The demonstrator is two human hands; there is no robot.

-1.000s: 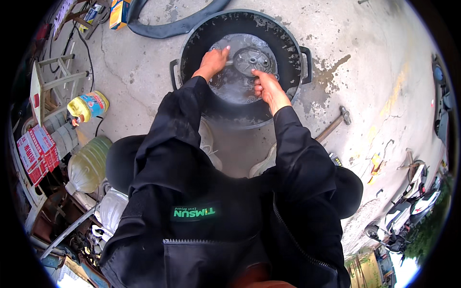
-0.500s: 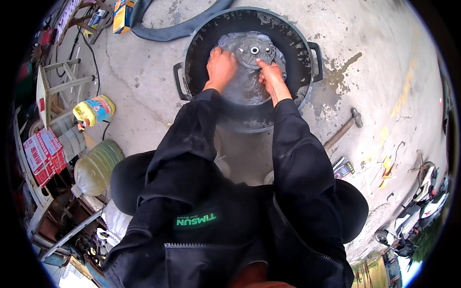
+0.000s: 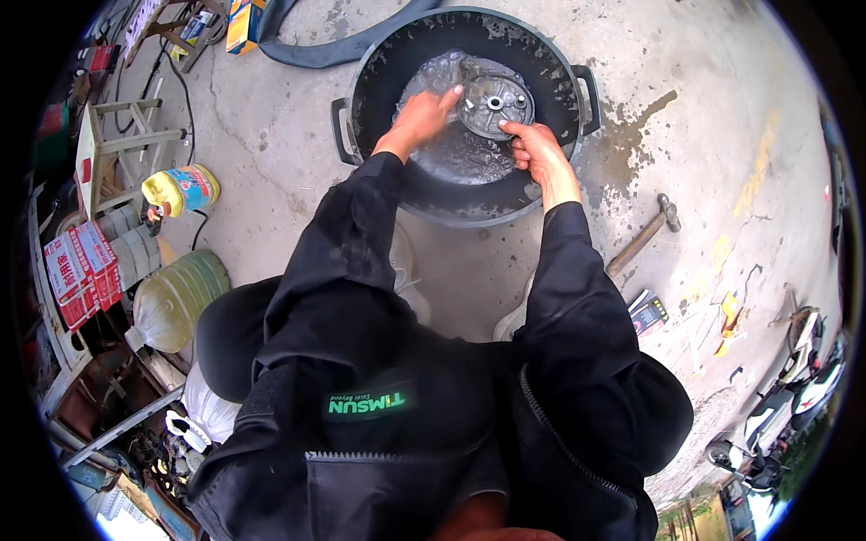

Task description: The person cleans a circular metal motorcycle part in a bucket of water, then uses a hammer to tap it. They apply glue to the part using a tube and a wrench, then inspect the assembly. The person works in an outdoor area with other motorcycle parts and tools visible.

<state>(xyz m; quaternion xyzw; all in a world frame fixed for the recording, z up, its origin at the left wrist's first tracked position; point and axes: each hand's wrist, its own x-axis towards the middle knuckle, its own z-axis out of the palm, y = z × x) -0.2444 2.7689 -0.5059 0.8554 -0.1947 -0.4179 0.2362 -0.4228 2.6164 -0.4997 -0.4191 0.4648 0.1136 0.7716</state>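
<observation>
A round metal disc with a central hub (image 3: 496, 90) is in the black two-handled tub (image 3: 469, 203), over grey, rippled water. My right hand (image 3: 541, 158) is closed on the disc's lower right edge, thumb on its face. My left hand (image 3: 424, 117) is at the disc's left, thumb stretched toward the rim and fingers curled; what these fingers hold, if anything, is hidden.
A black rubber tube (image 3: 311, 52) lies behind the tub, a hammer (image 3: 636, 248) at its right. Left are a stepladder (image 3: 126, 144), yellow jug (image 3: 180, 189), red cartons (image 3: 81, 275) and plastic container (image 3: 180, 302). A motorbike (image 3: 794, 379) stands far right.
My left hand has turned and lifted its thumb since half a second ago. The disc and both hands sit farther right in the picture, and the view has shifted slightly.
</observation>
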